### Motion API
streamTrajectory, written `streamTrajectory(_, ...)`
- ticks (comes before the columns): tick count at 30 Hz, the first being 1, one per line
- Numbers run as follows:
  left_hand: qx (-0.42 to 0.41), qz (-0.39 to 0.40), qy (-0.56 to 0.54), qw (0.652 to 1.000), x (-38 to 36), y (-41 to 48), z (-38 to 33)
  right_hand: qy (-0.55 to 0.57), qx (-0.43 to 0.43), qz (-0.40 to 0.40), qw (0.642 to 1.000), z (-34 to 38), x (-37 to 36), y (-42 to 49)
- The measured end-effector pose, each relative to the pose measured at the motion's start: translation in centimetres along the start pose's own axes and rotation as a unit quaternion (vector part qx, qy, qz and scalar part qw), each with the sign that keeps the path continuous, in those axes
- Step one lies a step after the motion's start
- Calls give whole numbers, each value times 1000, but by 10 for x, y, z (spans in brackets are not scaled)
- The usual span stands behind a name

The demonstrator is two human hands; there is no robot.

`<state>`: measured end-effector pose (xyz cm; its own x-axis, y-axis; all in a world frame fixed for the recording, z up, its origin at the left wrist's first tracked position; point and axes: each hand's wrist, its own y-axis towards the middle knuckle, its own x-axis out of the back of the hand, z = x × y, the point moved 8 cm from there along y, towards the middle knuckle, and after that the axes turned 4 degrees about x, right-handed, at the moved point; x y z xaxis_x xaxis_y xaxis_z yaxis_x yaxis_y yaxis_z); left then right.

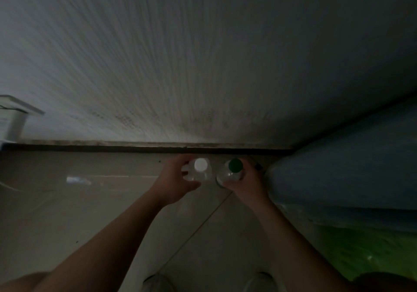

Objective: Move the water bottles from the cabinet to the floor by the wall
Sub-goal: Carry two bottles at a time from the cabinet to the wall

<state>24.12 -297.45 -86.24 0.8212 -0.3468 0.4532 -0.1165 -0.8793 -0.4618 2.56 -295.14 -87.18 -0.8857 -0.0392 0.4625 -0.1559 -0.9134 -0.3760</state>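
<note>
Two clear water bottles stand side by side, close to the dark skirting at the foot of the white wall (203,66). The left bottle (199,171) has a white cap, and my left hand (174,182) is wrapped around its body. The right bottle (232,172) has a green cap, and my right hand (247,183) grips its side. Both bottles are upright and seen from above, low over the glossy tiled floor (90,201). Whether their bases touch the floor I cannot tell. The cabinet is out of sight.
A large blue bundle (349,167) fills the corner to the right of the bottles, with something green (361,246) below it. A white fixture (15,120) stands at the wall on the far left. My two shoes (155,282) show at the bottom edge.
</note>
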Motion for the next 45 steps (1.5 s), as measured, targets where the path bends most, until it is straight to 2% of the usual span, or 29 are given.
streamTrajectory(12, 21, 8, 2, 1000, -22, 8, 18, 14, -33, 13, 999, -29, -2, 3)
streamTrajectory(23, 33, 14, -18, 999, -23, 8, 22, -21, -22, 16, 999, -26, -5, -1)
streamTrajectory(30, 24, 4, 18, 1000, -18, 4, 22, -17, -54, 36, 998, -21, -7, -13)
streamTrajectory(38, 19, -28, 27, 999, 28, -35, -28, -52, -41, 24, 998, 32, 26, -43)
streamTrajectory(45, -18, -82, 84, 993, 96, -106, -123, -83, -7, 49, 995, 136, 66, -89)
